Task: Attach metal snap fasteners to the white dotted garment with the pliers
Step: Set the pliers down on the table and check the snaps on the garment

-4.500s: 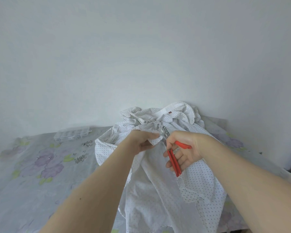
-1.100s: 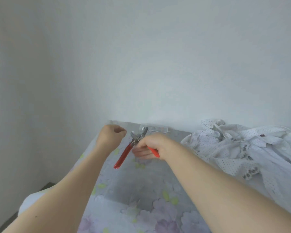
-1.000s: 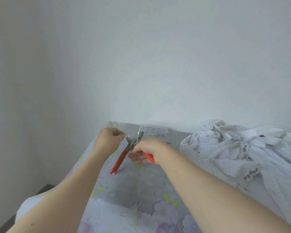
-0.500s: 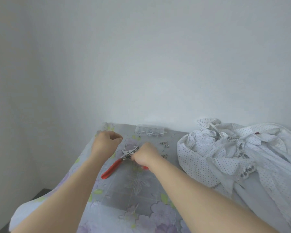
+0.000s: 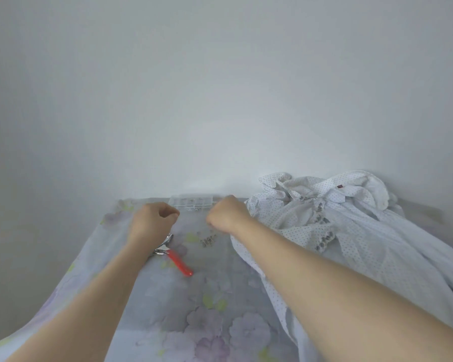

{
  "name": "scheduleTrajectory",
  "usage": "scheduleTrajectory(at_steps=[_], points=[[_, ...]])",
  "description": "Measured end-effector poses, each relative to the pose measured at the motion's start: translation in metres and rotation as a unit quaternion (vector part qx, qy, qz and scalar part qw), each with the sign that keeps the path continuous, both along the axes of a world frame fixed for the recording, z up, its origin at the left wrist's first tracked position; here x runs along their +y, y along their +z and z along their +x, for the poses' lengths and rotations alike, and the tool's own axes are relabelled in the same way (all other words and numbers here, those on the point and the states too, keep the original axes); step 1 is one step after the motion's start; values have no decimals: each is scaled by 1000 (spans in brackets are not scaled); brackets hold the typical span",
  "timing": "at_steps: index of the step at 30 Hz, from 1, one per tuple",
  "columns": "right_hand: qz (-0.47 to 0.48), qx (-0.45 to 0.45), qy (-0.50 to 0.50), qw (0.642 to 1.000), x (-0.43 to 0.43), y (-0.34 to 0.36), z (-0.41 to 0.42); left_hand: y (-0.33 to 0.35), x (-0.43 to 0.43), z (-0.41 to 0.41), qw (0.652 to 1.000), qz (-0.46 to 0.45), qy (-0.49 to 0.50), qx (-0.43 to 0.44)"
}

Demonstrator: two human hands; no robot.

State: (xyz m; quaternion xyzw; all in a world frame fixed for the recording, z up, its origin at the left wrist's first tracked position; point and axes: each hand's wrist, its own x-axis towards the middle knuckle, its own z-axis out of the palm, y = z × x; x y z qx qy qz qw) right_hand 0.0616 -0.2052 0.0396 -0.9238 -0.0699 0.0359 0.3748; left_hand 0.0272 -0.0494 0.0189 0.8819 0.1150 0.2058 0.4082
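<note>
The red-handled pliers (image 5: pixel 180 265) lie on the table, their metal jaws partly hidden under my left wrist. My left hand (image 5: pixel 152 222) hovers over them as a closed fist; nothing shows in it. To the right, my right hand (image 5: pixel 226 214) has its fingers curled downward just above a small scatter of loose metal snap fasteners (image 5: pixel 208 240). What its fingertips touch is hidden. The white dotted garment (image 5: pixel 351 239) lies crumpled on the right side of the table, with its near edge under my right forearm.
A clear plastic compartment box (image 5: pixel 191 202) of fasteners stands at the table's far edge against the wall, between my hands. A pale floral cloth (image 5: pixel 209 320) covers the table. The table's left edge drops off beside my left arm.
My right hand has set the pliers down on the table, let go, and moved right to the loose fasteners. My left fist has stayed above the pliers. The view has dipped and swung slightly right.
</note>
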Motion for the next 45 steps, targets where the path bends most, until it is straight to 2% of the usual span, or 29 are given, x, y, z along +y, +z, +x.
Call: scheduleTrajectory(at_steps=[3, 6, 11, 14, 19, 21, 24, 27, 29, 34, 37, 40, 45], points=[[55, -3, -64, 996, -44, 10, 9, 3, -32, 4, 998, 54, -44, 1], [62, -17, -136, 989, -98, 12, 18, 4, -73, 5, 985, 130, -116, -12], [16, -6, -269, 963, -188, 11, 8, -6, -157, 7, 919, 278, -280, -29], [14, 22, -307, 951, -230, -3, 2, -12, -193, 11, 868, 360, -341, -31], [128, 89, -301, 941, -252, -25, 8, -16, -217, 16, 833, 407, -371, -57], [158, 94, -280, 942, -252, -27, 11, -17, -221, 17, 830, 409, -371, -78], [226, 131, -236, 936, -247, -26, 11, -18, -223, 18, 847, 384, -354, -101], [261, 152, -208, 930, -238, -27, 15, -14, -225, 16, 877, 329, -345, -63], [274, 154, -203, 927, -235, -28, 19, -12, -228, 15, 881, 306, -361, -21], [133, 161, -162, 964, -238, -34, 23, -12, -231, 11, 857, 273, -426, 95], [93, 142, -159, 973, -237, -37, 23, -3, -235, 8, 835, 244, -466, 161], [143, 133, -200, 960, -235, -36, 26, 6, -238, 7, 808, 256, -490, 204], [295, 172, -178, 923, -232, -29, 27, 9, -238, 7, 798, 252, -502, 218]])
